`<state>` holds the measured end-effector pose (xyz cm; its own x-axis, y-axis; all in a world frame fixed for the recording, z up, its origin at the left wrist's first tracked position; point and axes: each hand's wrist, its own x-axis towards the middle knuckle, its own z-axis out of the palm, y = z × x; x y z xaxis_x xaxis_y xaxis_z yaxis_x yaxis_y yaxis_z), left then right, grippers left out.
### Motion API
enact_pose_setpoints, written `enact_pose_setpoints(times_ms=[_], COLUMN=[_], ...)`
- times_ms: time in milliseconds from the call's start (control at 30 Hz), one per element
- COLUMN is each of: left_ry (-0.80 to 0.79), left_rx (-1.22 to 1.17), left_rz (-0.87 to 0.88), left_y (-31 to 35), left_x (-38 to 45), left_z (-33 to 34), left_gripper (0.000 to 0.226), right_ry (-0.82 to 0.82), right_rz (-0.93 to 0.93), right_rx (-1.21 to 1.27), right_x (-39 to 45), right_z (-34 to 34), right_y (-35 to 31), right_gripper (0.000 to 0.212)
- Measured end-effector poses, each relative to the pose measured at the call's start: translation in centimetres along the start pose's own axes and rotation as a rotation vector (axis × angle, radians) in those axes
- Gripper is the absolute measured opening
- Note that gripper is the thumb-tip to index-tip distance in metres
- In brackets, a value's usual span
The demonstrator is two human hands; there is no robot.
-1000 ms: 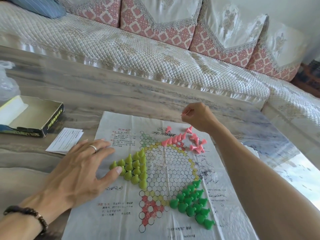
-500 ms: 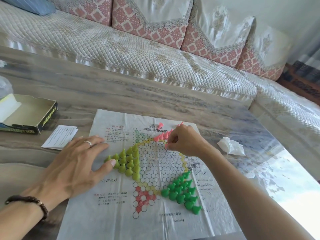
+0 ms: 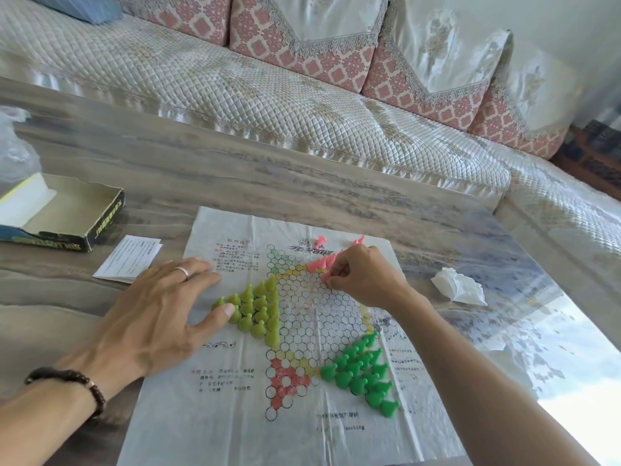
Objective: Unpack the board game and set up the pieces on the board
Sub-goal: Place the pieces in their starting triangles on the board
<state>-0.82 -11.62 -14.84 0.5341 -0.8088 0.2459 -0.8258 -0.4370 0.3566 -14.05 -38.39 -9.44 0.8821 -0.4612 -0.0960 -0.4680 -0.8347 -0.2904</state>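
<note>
Pink pieces (image 3: 319,264) going onto paper board (image 3: 235,428), far corner.
Head view: right hand (image 3: 364,279) pinches one pink piece at its fingertips, row just beyond. Best seated upright, without nudging neighbours. Left hand (image 3: 158,317) flat, fingers straight, pinning paper; thumb touches yellow-green pieces (image 3: 257,309).

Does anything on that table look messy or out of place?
Two pink pieces sit off the grid near the sheet's far edge, not yet placed. A crumpled white wrapper lies loose on the table.
</note>
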Motion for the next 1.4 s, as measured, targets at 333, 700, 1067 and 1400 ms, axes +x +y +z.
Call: enact_pose_setpoints(times_ms=[333,700,1067,1400], left_ry=[0.003,0.021,0.011,-0.002], left_rx=[-0.013,-0.025,-0.022,-0.003], left_rz=[-0.002,0.001,0.001,0.007], left_y=[-0.1,0.1,0.0,-0.1], left_x=[0.0,-0.1,-0.1,0.0], left_z=[0.2,0.0,0.0,0.1], left_gripper=[0.071,0.066,0.070,0.070], right_ry=[0.054,-0.029,0.249,0.110], right_rz=[0.045,-0.079,-0.020,0.026], right_rx=[0.082,-0.160,0.132,0.135], right_x=[0.3,7.2,5.6,-0.1], right_z=[-1.5,-1.7,-3.9,-1.6], right_y=[1.0,-0.6,-0.2,1.7], right_gripper=[0.014,0.033,0.005,0.005])
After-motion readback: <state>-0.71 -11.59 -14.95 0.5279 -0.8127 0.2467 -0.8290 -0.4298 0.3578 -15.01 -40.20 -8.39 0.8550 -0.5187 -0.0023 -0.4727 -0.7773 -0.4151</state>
